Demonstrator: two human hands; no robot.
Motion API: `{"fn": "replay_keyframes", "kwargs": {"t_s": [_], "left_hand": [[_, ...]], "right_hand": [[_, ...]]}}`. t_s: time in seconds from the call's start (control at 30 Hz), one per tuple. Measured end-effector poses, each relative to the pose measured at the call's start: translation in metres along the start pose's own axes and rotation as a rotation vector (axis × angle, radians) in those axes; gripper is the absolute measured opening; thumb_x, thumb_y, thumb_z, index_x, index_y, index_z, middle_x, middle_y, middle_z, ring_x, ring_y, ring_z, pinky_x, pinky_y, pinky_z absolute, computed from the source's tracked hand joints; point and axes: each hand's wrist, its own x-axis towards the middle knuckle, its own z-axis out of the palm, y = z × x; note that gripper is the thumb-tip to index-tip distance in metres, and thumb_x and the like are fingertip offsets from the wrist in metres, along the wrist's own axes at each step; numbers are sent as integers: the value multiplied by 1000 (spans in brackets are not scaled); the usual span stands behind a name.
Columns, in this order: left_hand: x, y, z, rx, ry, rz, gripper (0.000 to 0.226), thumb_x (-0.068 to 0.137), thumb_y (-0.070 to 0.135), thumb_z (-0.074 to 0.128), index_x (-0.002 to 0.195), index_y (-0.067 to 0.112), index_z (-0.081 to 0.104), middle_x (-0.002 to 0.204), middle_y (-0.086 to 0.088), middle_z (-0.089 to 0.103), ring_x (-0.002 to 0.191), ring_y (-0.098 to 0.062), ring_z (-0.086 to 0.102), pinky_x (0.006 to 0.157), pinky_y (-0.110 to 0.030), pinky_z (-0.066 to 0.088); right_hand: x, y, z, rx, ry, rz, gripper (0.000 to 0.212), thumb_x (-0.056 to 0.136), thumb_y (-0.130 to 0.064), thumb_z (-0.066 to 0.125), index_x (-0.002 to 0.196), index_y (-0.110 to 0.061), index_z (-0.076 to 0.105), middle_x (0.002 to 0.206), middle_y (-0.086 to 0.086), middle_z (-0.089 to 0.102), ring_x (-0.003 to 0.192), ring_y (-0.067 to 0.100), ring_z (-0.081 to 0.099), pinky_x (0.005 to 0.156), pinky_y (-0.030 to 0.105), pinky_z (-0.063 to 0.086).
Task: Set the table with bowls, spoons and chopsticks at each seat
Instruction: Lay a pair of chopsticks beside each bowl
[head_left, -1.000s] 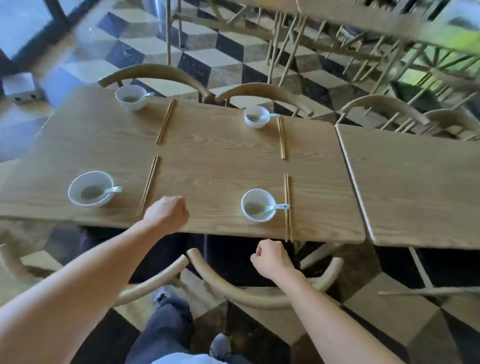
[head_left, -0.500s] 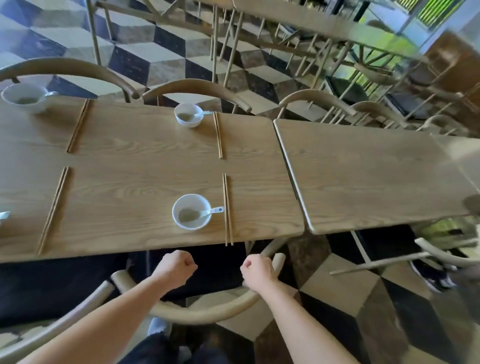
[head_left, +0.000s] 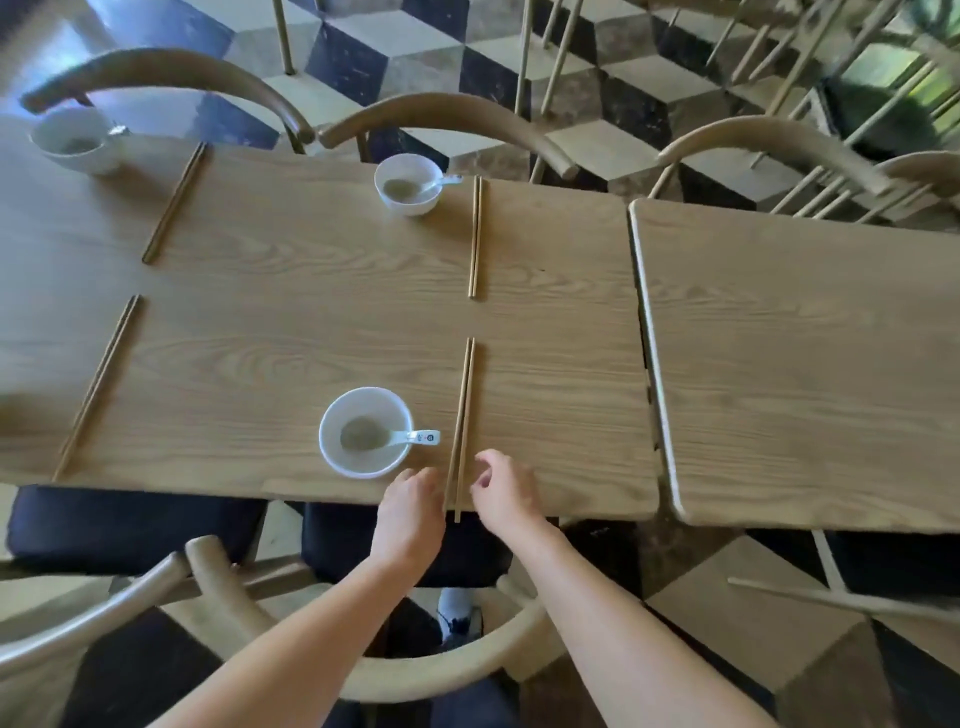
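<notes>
On the wooden table, at its near edge, we keep our left hand and right hand loosely curled, pinching nothing. Just left sits the white bowl. Between our hands lie the chopsticks, and the spoon rests in the bowl.

You had curved wooden chair backs lined along the far side, cube-patterned floor tiles behind them. A second tabletop stood at your right. Below you, a dark seat cushion sat tucked under the edge.
</notes>
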Motion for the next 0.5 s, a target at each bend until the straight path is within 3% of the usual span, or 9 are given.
{"fn": "replay_keyframes", "kwargs": {"t_s": [0.2, 0.37, 0.5], "left_hand": [[16, 7, 5, 1, -32, 29, 29, 86, -2, 50, 98, 17, 68, 81, 0, 65, 82, -21, 55, 73, -37, 51], [24, 6, 7, 4, -44, 52, 25, 89, 4, 51, 88, 25, 65, 71, 5, 63, 72, -18, 51, 64, -26, 37], [27, 9, 8, -28, -64, 40, 30, 87, 2, 53, 104, 20, 70, 79, -2, 64, 77, -23, 53, 68, -27, 40]], "right_hand": [[26, -4, -2, -128, -57, -77, 51, 86, -6, 60, 135, -15, 52, 111, 5, 67, 107, 23, 61, 91, 32, 50], [31, -4, -2, -105, -51, -98, 44, 83, -4, 63, 126, -10, 55, 107, 7, 66, 100, 23, 61, 83, 31, 51], [30, -6, -5, -82, -66, -109, 55, 84, 1, 60, 137, -13, 49, 115, 9, 63, 105, 23, 60, 87, 31, 51]]}}
